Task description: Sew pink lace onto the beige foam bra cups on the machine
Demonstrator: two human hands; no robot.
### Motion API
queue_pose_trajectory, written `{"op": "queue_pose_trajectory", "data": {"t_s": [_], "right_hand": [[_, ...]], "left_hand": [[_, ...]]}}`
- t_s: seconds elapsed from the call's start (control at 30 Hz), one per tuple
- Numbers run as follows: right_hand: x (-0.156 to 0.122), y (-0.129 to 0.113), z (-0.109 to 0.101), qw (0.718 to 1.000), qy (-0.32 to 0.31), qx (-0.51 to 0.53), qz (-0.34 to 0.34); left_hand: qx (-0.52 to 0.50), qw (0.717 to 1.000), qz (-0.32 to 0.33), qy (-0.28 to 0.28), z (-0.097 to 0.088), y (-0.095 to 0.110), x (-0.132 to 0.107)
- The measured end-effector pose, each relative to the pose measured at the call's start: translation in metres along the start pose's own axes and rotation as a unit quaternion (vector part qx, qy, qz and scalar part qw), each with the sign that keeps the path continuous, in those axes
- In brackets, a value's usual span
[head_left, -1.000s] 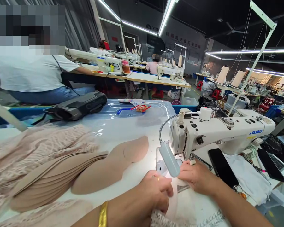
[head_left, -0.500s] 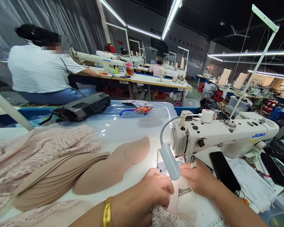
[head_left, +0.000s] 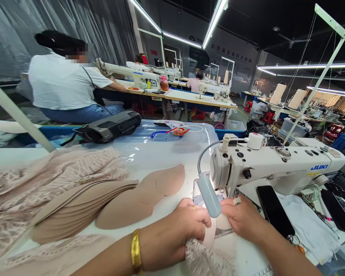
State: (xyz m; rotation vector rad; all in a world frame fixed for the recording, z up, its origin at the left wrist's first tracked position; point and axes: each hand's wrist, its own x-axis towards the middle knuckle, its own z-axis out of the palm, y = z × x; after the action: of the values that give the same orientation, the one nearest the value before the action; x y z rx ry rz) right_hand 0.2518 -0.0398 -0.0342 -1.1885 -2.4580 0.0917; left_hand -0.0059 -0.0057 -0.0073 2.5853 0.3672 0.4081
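My left hand (head_left: 176, 234), with a gold bangle on its wrist and a ring on one finger, is closed on a pale lace piece (head_left: 202, 258) lying at the needle of a white Juki sewing machine (head_left: 273, 165). My right hand (head_left: 243, 218) rests with bent fingers on the same lace piece, just right of the presser foot. The machine's grey gooseneck lamp (head_left: 209, 194) hangs between my hands and hides the needle. A fanned stack of tan foam cups (head_left: 103, 203) lies to the left on the white table (head_left: 172, 203).
Beige lace fabric (head_left: 37, 180) is heaped at the far left. A black phone (head_left: 273, 211) and white cloth (head_left: 307, 222) lie under the machine arm. A black bag (head_left: 112, 124) and a clear plastic lid (head_left: 161, 142) sit behind. Other people sit at machines further back.
My view has shifted slightly to the left, so everything sits further right in frame. Both hands stay at the presser foot, with the lace piece drawn a little nearer the needle.
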Motion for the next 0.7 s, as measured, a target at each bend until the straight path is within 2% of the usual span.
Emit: {"op": "queue_pose_trajectory", "data": {"t_s": [0.23,0.47,0.7], "right_hand": [[-0.004,-0.001,-0.001,1.000,0.007,0.001,-0.007],[-0.008,-0.008,-0.005,0.995,0.028,0.048,-0.088],[-0.007,-0.017,-0.013,0.983,0.001,0.105,-0.153]], "left_hand": [[0.036,0.999,-0.021,0.020,0.000,-0.010,0.000],[0.095,0.995,-0.021,0.020,-0.003,-0.009,0.003],[0.124,0.992,-0.017,0.032,0.001,-0.012,0.007]]}}
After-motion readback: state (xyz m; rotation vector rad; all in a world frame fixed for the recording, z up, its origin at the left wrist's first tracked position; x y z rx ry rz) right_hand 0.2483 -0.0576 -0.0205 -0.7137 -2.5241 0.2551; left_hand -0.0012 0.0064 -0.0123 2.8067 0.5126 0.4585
